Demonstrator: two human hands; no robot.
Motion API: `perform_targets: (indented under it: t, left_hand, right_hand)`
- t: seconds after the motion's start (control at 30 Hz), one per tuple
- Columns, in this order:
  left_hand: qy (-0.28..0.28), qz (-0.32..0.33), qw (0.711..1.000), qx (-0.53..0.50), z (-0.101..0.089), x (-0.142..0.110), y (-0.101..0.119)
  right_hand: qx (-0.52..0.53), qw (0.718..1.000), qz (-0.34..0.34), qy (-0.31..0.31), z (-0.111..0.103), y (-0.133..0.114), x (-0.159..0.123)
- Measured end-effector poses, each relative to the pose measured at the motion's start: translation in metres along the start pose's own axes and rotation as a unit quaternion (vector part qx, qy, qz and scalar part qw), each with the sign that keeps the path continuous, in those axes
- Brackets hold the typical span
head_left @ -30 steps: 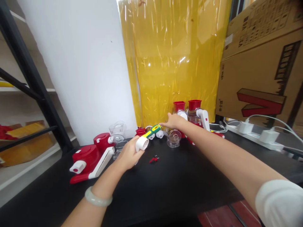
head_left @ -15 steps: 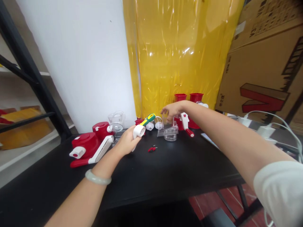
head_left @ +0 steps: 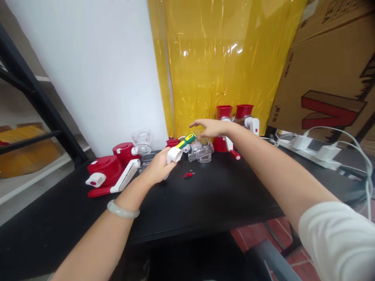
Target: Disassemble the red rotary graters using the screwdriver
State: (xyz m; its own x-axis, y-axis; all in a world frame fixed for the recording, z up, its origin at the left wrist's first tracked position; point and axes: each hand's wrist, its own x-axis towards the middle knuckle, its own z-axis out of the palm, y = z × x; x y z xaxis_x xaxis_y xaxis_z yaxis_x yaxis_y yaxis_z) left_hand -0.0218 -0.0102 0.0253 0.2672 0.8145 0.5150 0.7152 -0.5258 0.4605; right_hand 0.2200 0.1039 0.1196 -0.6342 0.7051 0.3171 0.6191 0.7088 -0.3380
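My left hand [head_left: 160, 167] is closed around a white plastic crank handle [head_left: 174, 155] with a round end. A green and yellow screwdriver handle [head_left: 187, 139] sticks out just behind that round end; where its other end lies is hidden. My right hand [head_left: 209, 128] is open, fingers stretched to the left, over a clear plastic grater housing [head_left: 203, 151] on the table. Whether the fingers touch its top I cannot tell. Small red pieces with metal pins [head_left: 189, 175] lie on the black table [head_left: 211, 195] in front of the hands.
At the left stand red grater bases [head_left: 106, 171], a white crank with a red grip [head_left: 124, 177] and a clear hopper [head_left: 143, 138]. Assembled red graters [head_left: 224, 113] stand at the back right. A power strip [head_left: 315, 152] with cables lies right, before a large carton [head_left: 325, 86].
The clear housing sits slightly farther left. My right hand has lifted a little from it and its fingers have spread. My left hand keeps its hold. The camera view has shifted.
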Motion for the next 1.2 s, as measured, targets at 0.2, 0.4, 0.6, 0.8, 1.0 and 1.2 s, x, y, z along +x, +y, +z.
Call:
perform_targets:
  t: [0.2,0.4,0.6,0.8,1.0,1.2]
  left_hand:
    - [-0.042,0.02,0.999,-0.019,0.005,-0.003,0.017]
    - [-0.077,0.023,0.997,0.019,0.009,-0.005,0.027]
    - [0.079,-0.092,0.987,-0.102,0.006,0.004,0.009]
    - [0.116,-0.255,0.925,-0.256,0.019,0.008,0.006]
    - [0.134,-0.294,0.912,-0.251,0.021,0.007,0.016]
    - [0.12,-0.31,0.907,-0.258,0.026,0.007,0.016]
  right_hand:
    - [0.104,0.977,0.044,0.178,0.048,-0.014,-0.056]
    - [0.35,0.923,0.136,0.087,0.086,-0.01,-0.069]
    - [0.476,0.821,0.132,0.288,0.097,0.012,-0.069]
    - [0.469,0.812,0.066,0.341,0.104,0.01,-0.076]
    - [0.462,0.814,0.057,0.347,0.109,0.005,-0.077]
    - [0.48,0.819,0.061,0.309,0.119,0.009,-0.075]
